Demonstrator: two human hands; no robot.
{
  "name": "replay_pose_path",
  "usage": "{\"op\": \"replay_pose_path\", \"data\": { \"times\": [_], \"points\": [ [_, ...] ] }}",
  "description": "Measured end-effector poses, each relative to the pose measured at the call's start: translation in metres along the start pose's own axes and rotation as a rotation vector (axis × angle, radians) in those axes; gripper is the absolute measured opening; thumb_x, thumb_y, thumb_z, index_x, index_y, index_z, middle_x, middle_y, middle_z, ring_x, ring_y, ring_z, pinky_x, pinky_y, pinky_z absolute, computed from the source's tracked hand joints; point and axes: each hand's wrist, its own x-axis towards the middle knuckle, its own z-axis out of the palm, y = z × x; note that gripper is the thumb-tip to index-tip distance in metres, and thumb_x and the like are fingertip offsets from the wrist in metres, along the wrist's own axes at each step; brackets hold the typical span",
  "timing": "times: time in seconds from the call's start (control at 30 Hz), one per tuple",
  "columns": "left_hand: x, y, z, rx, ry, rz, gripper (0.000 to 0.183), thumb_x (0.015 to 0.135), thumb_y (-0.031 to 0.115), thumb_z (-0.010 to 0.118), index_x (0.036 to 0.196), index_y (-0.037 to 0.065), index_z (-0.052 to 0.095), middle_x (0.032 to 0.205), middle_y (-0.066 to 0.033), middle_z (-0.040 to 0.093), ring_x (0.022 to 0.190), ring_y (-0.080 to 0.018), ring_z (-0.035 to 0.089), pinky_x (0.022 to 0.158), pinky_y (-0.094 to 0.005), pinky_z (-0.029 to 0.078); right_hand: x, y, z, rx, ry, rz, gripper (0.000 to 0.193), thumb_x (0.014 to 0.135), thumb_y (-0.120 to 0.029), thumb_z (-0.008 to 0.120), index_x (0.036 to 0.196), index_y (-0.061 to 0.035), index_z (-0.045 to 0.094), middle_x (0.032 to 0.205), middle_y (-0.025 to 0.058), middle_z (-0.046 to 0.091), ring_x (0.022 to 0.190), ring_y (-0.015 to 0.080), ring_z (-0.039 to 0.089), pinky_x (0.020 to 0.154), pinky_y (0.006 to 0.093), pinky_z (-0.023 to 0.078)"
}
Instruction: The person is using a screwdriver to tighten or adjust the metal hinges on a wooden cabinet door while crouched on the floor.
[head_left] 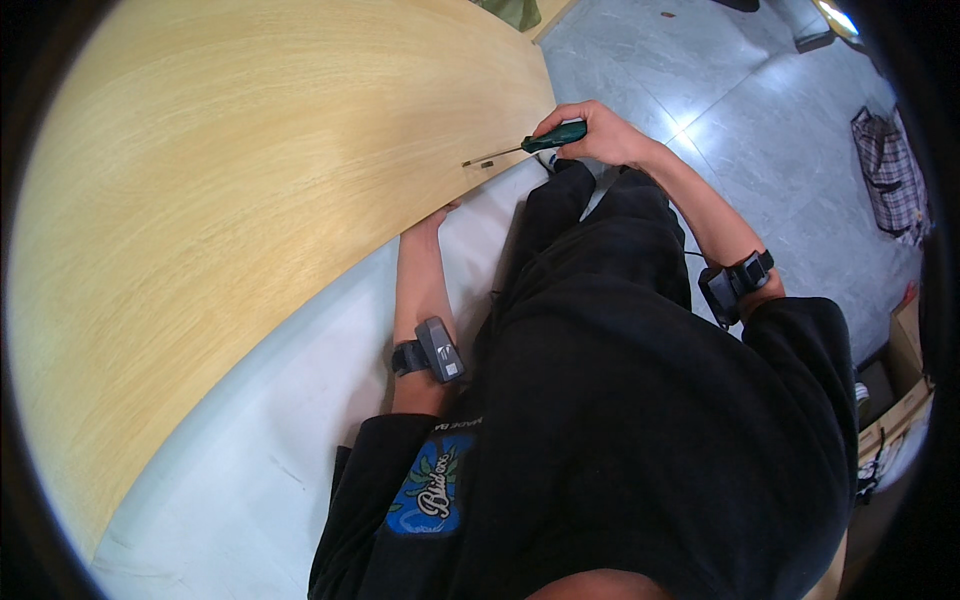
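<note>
A large light wood-grain board (270, 150) spreads over the left of the head view. My right hand (605, 135) is closed round the dark green handle of a screwdriver (555, 137), just past the board's near right edge. Its thin metal shaft points left, and the tip is at a small mark on the board. Close to that tip lies a small dark slot or fitting (487, 165). My left hand (432, 216) reaches up to the board's near edge; most of its fingers are hidden under the board.
Below the board is a white surface (240, 440). Grey tiled floor (650, 60) lies beyond my right arm, with a plaid bag (888, 175) at the far right. An open cardboard box (905, 345) stands at the lower right. Dark green cloth (515, 12) shows at the top.
</note>
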Motion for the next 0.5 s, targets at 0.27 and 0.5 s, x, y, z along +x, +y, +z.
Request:
{"op": "replay_pose_path", "data": {
  "times": [0.27, 0.5],
  "points": [
    [0.285, 0.019, 0.018, -1.608, -0.106, -0.311, 0.031, 0.091, 0.032, 0.035, 0.071, 0.01, 0.045, 0.053, -0.0025, 0.041, 0.043, -0.0136, 0.036, 0.042, -0.0251, 0.032, -0.002, 0.006, 0.002, 0.15, -0.107, 0.289, 0.03, 0.08, -0.016, 0.056, 0.107, -0.002, 0.059, 0.083, 0.0015, 0.064, 0.052, 0.0066, 0.047, 0.05, 0.0206, 0.04],
    [0.283, 0.002, 0.075, -1.68, -0.353, -0.486, 0.031, 0.092, 0.035, 0.038, 0.082, 0.007, 0.047, 0.055, 0.002, 0.032, 0.044, -0.009, 0.027, 0.042, -0.0226, 0.024, -0.014, 0.009, 0.003, 0.503, -0.035, 0.382, 0.024, 0.082, -0.01, 0.055, 0.105, -0.0021, 0.056, 0.085, 0.002, 0.061, 0.06, 0.006, 0.048, 0.055, 0.0189, 0.038]
  ]
}}
